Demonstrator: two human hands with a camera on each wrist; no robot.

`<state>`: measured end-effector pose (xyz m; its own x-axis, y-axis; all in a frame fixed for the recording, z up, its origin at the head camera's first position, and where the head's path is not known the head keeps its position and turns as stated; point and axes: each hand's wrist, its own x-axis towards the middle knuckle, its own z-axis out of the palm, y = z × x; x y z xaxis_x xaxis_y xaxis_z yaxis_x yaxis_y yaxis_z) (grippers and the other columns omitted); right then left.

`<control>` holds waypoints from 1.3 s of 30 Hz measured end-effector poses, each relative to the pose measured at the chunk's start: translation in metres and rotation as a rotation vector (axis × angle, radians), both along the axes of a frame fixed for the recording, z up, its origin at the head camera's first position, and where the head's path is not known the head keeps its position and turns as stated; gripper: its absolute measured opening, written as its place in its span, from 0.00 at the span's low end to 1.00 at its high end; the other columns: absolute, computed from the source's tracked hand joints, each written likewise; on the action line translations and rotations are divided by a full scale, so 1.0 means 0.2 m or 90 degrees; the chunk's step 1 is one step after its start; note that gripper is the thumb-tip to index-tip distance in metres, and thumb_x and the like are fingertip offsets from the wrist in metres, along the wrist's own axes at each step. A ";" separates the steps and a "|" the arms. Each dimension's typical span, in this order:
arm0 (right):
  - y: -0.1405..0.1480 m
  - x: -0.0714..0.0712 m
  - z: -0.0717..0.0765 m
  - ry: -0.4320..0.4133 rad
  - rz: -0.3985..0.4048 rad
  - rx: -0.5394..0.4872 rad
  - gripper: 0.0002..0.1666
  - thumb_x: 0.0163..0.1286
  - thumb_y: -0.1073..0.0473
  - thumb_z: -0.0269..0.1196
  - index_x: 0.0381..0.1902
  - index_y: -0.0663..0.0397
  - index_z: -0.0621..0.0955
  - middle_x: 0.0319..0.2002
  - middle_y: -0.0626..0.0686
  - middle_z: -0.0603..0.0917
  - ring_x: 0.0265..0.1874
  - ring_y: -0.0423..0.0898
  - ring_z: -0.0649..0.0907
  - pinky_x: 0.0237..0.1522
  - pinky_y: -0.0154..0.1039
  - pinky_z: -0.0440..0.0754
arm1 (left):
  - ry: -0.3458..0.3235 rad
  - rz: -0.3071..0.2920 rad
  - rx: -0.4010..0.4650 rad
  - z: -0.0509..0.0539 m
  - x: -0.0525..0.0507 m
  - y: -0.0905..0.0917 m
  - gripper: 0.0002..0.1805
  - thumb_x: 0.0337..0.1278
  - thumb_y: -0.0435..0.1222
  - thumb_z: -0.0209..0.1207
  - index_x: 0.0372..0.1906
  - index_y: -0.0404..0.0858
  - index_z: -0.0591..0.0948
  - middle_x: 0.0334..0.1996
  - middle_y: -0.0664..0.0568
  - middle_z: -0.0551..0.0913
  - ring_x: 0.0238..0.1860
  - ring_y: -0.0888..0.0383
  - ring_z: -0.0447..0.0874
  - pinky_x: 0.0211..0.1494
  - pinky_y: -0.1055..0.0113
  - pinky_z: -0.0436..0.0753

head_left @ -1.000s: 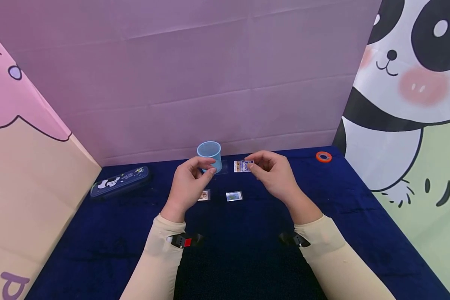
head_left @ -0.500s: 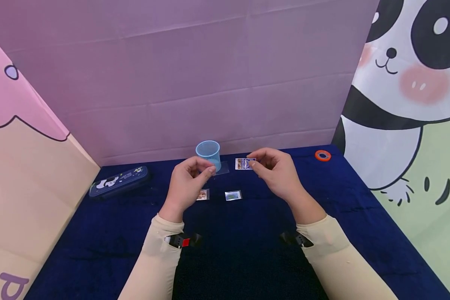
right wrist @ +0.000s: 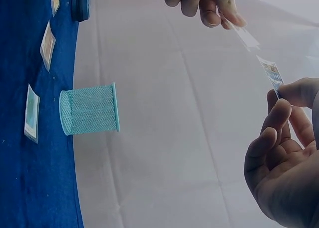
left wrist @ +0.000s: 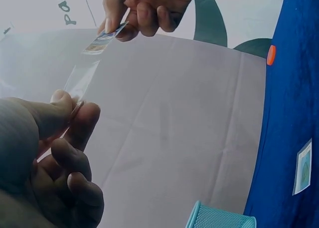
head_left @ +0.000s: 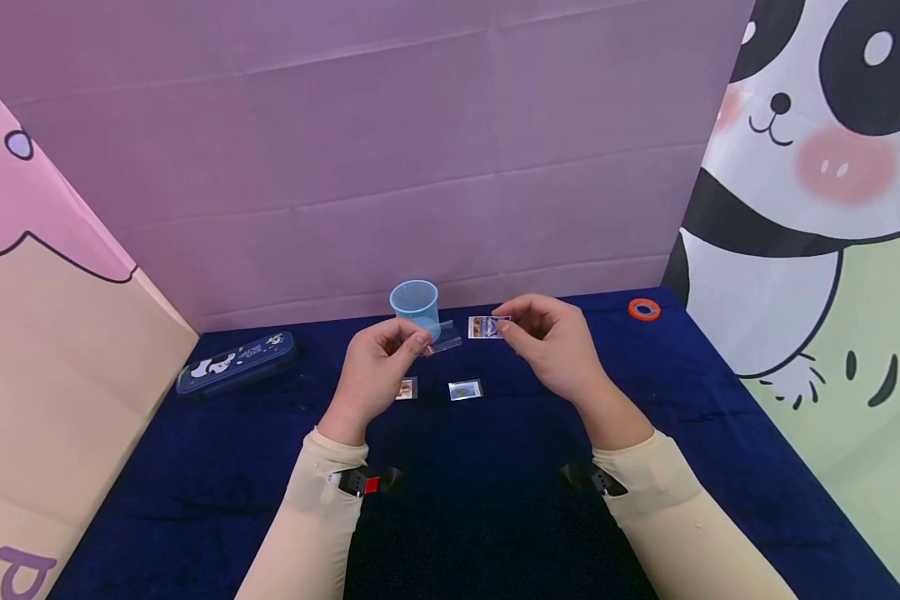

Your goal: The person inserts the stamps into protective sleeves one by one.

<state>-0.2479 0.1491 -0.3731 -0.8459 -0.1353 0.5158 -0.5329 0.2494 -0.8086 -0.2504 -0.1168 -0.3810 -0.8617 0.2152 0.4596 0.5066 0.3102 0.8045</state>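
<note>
My left hand point(head_left: 378, 367) pinches a clear plastic card sleeve point(head_left: 447, 337) between thumb and forefinger. Across from it, my right hand point(head_left: 551, 342) grips a small printed card point(head_left: 483, 327) by its right end. Both are held up off the table; in the left wrist view the sleeve point(left wrist: 83, 81) and the card point(left wrist: 99, 43) point at each other with a narrow gap between. Below the hands lie a sleeved card with a green-blue picture point(head_left: 465, 391) and a reddish one point(head_left: 407, 388) partly hidden by my left hand. The right wrist view shows another small card point(right wrist: 55, 3) farther along.
Behind my left hand stands a light blue mesh pen cup point(head_left: 414, 298). A dark blue pencil case point(head_left: 236, 364) with a panda print lies at the left, and an orange tape roll point(head_left: 633, 310) at the back right. Fabric walls border the blue cloth point(head_left: 495, 517).
The clear sleeve in my left hand has tilted and now shows more plainly beside the cup. My right hand and its card have shifted only slightly. The head view has drifted a little.
</note>
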 end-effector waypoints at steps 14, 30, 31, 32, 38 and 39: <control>-0.02 0.02 0.02 -0.006 0.000 0.020 0.06 0.73 0.62 0.69 0.46 0.55 0.88 0.28 0.56 0.80 0.23 0.50 0.74 0.23 0.36 0.72 | -0.012 -0.011 -0.010 0.00 0.00 0.00 0.10 0.76 0.41 0.61 0.40 0.42 0.89 0.32 0.55 0.88 0.37 0.55 0.84 0.35 0.62 0.77; -0.03 0.00 -0.01 -0.014 0.015 0.054 0.05 0.73 0.60 0.70 0.45 0.51 0.88 0.26 0.53 0.80 0.23 0.50 0.73 0.24 0.37 0.70 | -0.015 0.001 -0.030 0.00 0.00 0.01 0.11 0.76 0.41 0.61 0.42 0.41 0.90 0.33 0.56 0.88 0.40 0.55 0.87 0.41 0.59 0.81; -0.03 0.00 -0.01 -0.012 0.017 0.055 0.05 0.73 0.60 0.70 0.45 0.51 0.88 0.26 0.52 0.80 0.22 0.49 0.73 0.24 0.37 0.70 | -0.016 0.003 -0.032 0.00 0.00 0.01 0.11 0.76 0.42 0.61 0.42 0.41 0.90 0.33 0.56 0.88 0.40 0.55 0.87 0.42 0.58 0.82; -0.03 0.00 -0.02 -0.011 0.018 0.055 0.05 0.73 0.60 0.70 0.45 0.51 0.88 0.26 0.52 0.80 0.22 0.49 0.73 0.23 0.37 0.70 | -0.018 0.006 -0.033 0.00 0.00 0.01 0.10 0.76 0.42 0.61 0.42 0.42 0.90 0.33 0.56 0.88 0.40 0.54 0.87 0.43 0.57 0.82; -0.03 0.00 -0.02 -0.015 0.016 0.059 0.07 0.73 0.62 0.70 0.47 0.53 0.88 0.27 0.52 0.80 0.23 0.50 0.74 0.24 0.37 0.70 | -0.022 0.019 -0.043 -0.01 0.01 0.01 0.10 0.75 0.42 0.62 0.41 0.43 0.90 0.34 0.56 0.88 0.40 0.50 0.86 0.43 0.56 0.82; -0.03 0.00 -0.02 -0.018 0.015 0.062 0.07 0.72 0.62 0.70 0.47 0.52 0.88 0.27 0.52 0.80 0.23 0.50 0.74 0.24 0.37 0.71 | -0.022 0.021 -0.045 0.00 0.01 0.01 0.10 0.75 0.42 0.62 0.41 0.43 0.90 0.34 0.56 0.87 0.39 0.51 0.86 0.42 0.56 0.82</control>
